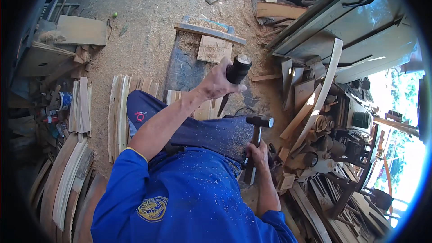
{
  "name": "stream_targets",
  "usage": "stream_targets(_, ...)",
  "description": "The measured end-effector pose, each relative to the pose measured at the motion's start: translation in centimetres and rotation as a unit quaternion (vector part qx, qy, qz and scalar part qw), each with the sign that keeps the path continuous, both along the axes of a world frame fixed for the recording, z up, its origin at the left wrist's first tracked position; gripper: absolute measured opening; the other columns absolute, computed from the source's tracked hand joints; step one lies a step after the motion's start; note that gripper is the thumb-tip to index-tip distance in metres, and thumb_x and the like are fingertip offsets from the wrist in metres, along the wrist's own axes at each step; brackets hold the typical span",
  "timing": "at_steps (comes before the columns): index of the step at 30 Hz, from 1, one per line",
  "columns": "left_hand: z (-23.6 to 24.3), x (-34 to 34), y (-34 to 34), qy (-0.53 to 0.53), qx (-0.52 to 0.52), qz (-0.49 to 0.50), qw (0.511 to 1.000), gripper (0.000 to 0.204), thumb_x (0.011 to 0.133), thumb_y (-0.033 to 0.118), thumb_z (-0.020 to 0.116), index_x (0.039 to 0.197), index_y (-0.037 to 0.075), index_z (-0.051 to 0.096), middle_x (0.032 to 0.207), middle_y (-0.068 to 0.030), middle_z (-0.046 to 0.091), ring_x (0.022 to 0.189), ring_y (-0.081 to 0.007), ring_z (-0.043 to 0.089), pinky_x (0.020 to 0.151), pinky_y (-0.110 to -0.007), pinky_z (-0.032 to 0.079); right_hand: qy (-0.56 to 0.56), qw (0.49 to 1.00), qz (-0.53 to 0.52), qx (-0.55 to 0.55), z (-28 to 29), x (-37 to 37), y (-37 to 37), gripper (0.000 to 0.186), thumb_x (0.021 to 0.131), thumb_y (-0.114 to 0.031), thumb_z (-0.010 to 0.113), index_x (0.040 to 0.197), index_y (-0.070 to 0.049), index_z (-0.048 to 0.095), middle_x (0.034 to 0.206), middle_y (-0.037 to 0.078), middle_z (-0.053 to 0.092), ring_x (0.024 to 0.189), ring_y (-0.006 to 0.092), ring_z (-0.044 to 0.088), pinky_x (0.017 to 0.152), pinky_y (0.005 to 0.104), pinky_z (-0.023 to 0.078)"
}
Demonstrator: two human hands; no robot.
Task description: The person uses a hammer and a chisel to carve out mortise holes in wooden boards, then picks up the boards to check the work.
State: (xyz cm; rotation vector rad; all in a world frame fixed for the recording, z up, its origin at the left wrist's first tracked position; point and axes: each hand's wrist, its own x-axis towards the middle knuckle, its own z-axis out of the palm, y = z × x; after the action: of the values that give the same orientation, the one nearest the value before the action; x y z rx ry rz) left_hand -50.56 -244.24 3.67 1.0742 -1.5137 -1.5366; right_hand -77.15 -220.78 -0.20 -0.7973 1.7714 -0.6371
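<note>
My left hand (217, 82) is wrapped round the thick black handle of a chisel (238, 68). The chisel stands nearly upright, its narrow blade pointing down beside light wooden boards (204, 110) near my legs; whether the tip touches wood I cannot tell. Lower and to the right, my right hand (258, 155) grips a hammer (260, 121) by its handle. The hammer's metal head is raised at the top, apart from the chisel. Wood chips speckle my lap and blue shirt.
Ahead lies a dark bench surface (180, 69) with a flat wooden piece (213, 48) and a crossbar (209, 33). Curved boards (67, 180) are stacked at left. A long curved plank (326, 81), machinery (330, 146) and scrap wood crowd the right. Sawdust covers the floor.
</note>
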Motion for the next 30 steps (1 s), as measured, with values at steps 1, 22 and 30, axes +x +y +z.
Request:
stream_targets(1, -0.5, -0.5, -0.2, 0.042, -0.004, 0.032, 0.999, 0.061, 0.074, 0.025, 0.088, 0.113, 0.003, 0.046, 0.100, -0.0084, 0.060, 0.090, -0.0144, 0.059, 0.081, -0.031, 0.051, -0.017, 1.000, -0.012, 0.013, -0.8, 0.5, 1.1, 0.019, 0.082, -0.015, 0.065, 0.095, -0.002, 0.056, 0.066, 0.004, 0.058, 0.050, 0.0125, 0.054, 0.048, 0.0279, 0.046)
stream_targets(22, -1.1, -2.3, 1.7, 0.168, 0.022, 0.036, 0.985, 0.045, 0.085, 0.019, 0.080, 0.116, 0.004, 0.051, 0.083, -0.0008, 0.056, 0.064, -0.0082, 0.057, 0.053, -0.025, 0.049, -0.069, 0.994, -0.065, 0.048, -2.1, -0.2, 0.0, 0.017, 0.083, -0.012, 0.066, 0.094, -0.002, 0.058, 0.064, 0.004, 0.057, 0.049, 0.0122, 0.054, 0.047, 0.0291, 0.046)
stream_targets(30, -2.2, -2.9, 1.9, 0.221, 0.012, 0.116, 0.968, 0.038, 0.088, 0.014, 0.075, 0.117, 0.006, 0.051, 0.082, -0.0002, 0.057, 0.063, -0.0081, 0.058, 0.053, -0.023, 0.053, -0.111, 0.986, -0.117, 0.052, -1.5, -0.1, 0.2, 0.017, 0.084, -0.010, 0.065, 0.097, -0.003, 0.055, 0.065, 0.003, 0.054, 0.048, 0.0123, 0.052, 0.046, 0.0290, 0.048)
